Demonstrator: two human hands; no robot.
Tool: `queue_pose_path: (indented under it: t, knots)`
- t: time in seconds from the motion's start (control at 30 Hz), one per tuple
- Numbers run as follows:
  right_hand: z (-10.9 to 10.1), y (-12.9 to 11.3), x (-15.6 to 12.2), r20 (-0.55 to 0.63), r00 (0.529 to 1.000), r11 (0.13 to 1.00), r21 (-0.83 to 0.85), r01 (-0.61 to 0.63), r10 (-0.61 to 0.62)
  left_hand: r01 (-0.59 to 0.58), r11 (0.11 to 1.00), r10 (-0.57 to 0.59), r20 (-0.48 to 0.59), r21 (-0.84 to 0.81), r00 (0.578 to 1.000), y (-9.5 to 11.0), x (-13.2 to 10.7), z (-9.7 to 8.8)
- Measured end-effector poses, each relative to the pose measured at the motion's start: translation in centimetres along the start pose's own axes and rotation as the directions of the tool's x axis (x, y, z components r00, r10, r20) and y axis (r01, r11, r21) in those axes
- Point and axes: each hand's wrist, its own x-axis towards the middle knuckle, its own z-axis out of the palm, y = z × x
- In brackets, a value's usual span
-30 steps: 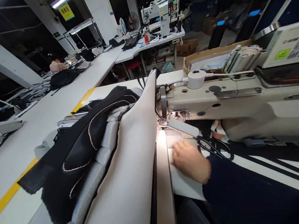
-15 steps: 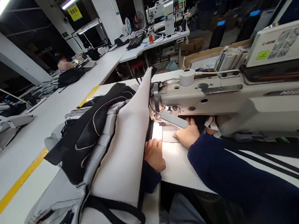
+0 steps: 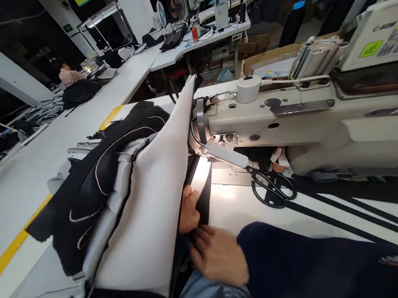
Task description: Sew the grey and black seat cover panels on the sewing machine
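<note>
A large padded fabric piece [image 3: 146, 187], white with black and grey sections, drapes over the table and runs under the sewing machine [image 3: 270, 118] near its lit needle area. Closed on the piece's edge, just in front of the needle area, is my left hand [image 3: 189, 210]. My right hand [image 3: 221, 256] is below it by the table's front edge, fingers curled together at the dark edge of the same piece; its fingertips are partly hidden. Black-handled scissors [image 3: 274, 187] lie on the table right of the needle area.
Black strips [image 3: 345, 219] lie on the table to the right. A cardboard box [image 3: 271, 61] stands behind the machine. Long white tables [image 3: 134, 75] hold stacked pieces, and a person [image 3: 69, 75] sits at the far left.
My right hand has moved from beside the needle toward me and left, to the fabric edge below my left hand. The left hand shifted slightly left. The scissors have come into sight.
</note>
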Motion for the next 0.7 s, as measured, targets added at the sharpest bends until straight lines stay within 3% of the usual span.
queue_pose_path:
  t: [0.07,0.13,0.2,0.3,0.37,0.53,0.7]
  knots:
    - [2.3,-0.9,-1.2,-0.005,0.992,0.992,-0.023,-0.126,0.126,0.029,0.994,-0.032,0.034,0.110,0.999,0.8,-1.2,1.5]
    - [3.8,-1.4,-2.0,0.005,0.986,0.985,-0.043,-0.169,0.169,0.019,0.987,-0.024,0.033,0.162,0.999,1.2,-2.0,3.0]
    - [4.3,-1.6,-2.5,0.060,0.988,0.989,-0.046,-0.139,0.141,-0.054,0.991,0.060,-0.041,0.126,0.997,1.1,-2.4,4.4]
    - [4.4,-1.5,-2.7,0.167,0.980,0.994,-0.031,-0.106,0.110,-0.230,0.970,0.240,-0.157,0.075,0.958,0.6,-2.4,5.8]
    - [4.6,-1.5,-2.8,0.194,0.970,0.990,-0.028,-0.141,0.144,-0.285,0.955,0.294,-0.168,0.075,0.941,0.5,-2.3,6.3]
    - [5.6,-2.0,-2.5,0.219,0.952,0.977,-0.014,-0.214,0.212,-0.282,0.956,0.293,-0.171,0.083,0.941,1.1,-2.1,6.6]
    - [5.5,-2.0,-2.0,0.224,0.958,0.983,0.014,-0.186,0.178,-0.244,0.968,0.250,-0.138,0.060,0.958,1.6,-2.1,6.7]
